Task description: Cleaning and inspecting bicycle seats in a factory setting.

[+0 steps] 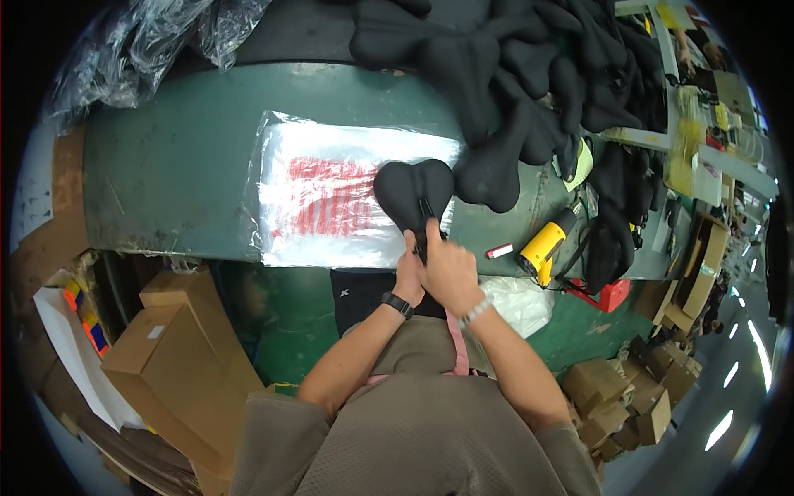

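A black bicycle saddle cover lies with its wide end on a clear plastic bag with red print spread on the green table. Its narrow nose points toward me. My right hand wraps around that nose, and my left hand, with a black watch at the wrist, grips it right beside, on the left. Both hands sit close together at the table's near edge.
A big heap of black saddle covers fills the table's back right. A yellow hand tool and a small white and red object lie right of my hands. Crumpled clear plastic sits at back left. Cardboard boxes stand on the floor.
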`<state>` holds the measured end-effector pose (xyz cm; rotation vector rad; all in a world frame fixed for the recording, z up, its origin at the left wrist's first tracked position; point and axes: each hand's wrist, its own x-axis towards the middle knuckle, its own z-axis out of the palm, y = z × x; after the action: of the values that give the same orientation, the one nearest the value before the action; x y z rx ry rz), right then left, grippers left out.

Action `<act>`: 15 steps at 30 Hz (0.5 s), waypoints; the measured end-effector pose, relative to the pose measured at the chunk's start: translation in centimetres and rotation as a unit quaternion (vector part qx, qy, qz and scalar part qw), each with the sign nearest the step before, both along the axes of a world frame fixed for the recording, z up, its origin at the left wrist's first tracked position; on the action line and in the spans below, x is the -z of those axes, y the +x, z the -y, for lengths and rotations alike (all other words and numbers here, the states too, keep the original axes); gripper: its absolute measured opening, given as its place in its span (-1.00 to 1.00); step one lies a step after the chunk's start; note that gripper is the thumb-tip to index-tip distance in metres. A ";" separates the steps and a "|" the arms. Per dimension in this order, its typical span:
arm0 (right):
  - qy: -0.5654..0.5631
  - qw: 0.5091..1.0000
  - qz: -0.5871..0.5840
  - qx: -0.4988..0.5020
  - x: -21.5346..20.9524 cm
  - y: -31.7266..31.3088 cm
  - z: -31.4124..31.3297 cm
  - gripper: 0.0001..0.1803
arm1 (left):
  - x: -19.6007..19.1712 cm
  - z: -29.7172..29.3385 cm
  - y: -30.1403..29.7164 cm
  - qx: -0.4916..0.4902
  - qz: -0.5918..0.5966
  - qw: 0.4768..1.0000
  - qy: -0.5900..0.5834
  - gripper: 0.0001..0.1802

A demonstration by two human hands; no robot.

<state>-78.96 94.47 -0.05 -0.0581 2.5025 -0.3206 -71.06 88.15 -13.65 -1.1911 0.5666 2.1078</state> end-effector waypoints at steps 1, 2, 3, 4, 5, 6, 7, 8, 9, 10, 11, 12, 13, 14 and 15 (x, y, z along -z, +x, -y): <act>-0.019 0.999 -0.026 0.021 0.5 -1.5 0.2 -0.24 | -0.1 -0.4 -0.4 -0.011 -0.013 1.000 -0.015 -0.24; -0.004 1.000 -0.016 0.023 1.4 -3.2 0.0 -0.20 | -0.7 -0.6 -0.5 -0.001 -0.017 1.000 -0.014 -0.24; -0.004 0.999 -0.019 0.032 1.7 -3.9 -0.8 -0.20 | -1.9 -0.8 -0.9 0.013 -0.021 1.000 -0.014 -0.26; -0.026 0.998 -0.029 0.043 1.9 -4.7 -1.6 -0.19 | -2.9 -0.7 -1.8 0.024 -0.028 0.999 -0.017 -0.27; -0.053 0.997 -0.039 0.049 1.9 -5.1 -2.0 -0.18 | -3.3 -0.1 -2.4 0.030 -0.035 0.999 -0.024 -0.28; -0.080 0.989 -0.075 0.095 2.3 -3.5 -3.3 -0.14 | -1.1 1.0 -1.1 0.052 -0.095 0.994 0.008 -0.24; -0.101 0.973 -0.096 0.185 2.1 -1.9 -4.9 -0.10 | -1.6 1.3 -1.8 0.053 -0.098 0.994 0.004 -0.24; -0.119 0.947 -0.114 0.275 1.7 -0.1 -6.7 -0.06 | -3.1 1.4 -2.4 0.074 -0.070 0.994 -0.033 -0.22; -0.102 0.922 -0.105 0.358 0.7 1.1 -8.4 -0.04 | -4.2 1.8 -2.5 0.090 -0.040 0.992 -0.076 -0.20; -0.114 0.881 -0.223 0.401 2.7 2.6 -10.8 -0.03 | -4.3 2.0 -2.4 0.097 -0.065 0.990 -0.073 -0.18; -0.132 0.839 -0.237 0.472 5.4 3.5 -13.8 -0.04 | -4.6 2.2 -2.2 0.101 -0.066 0.990 -0.077 -0.18; -0.185 0.794 -0.251 0.521 7.1 3.4 -16.1 -0.08 | -5.3 2.4 -2.0 0.118 -0.082 0.986 -0.085 -0.17; -0.193 0.764 -0.290 0.543 8.6 2.9 -18.0 -0.10 | -5.8 2.3 -2.1 0.137 -0.100 0.981 -0.090 -0.16; -0.169 0.762 -0.324 0.535 10.7 2.8 -20.4 -0.08 | -6.3 2.0 -2.2 0.147 -0.103 0.980 -0.089 -0.16; -0.164 0.756 -0.323 0.546 12.2 2.5 -21.9 -0.05 | -6.9 1.9 -1.9 0.152 -0.118 0.977 -0.089 -0.14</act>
<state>-76.48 116.39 -12.24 1.4221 2.7901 -1.4047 -72.98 86.27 -6.78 -0.8838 0.9989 1.9731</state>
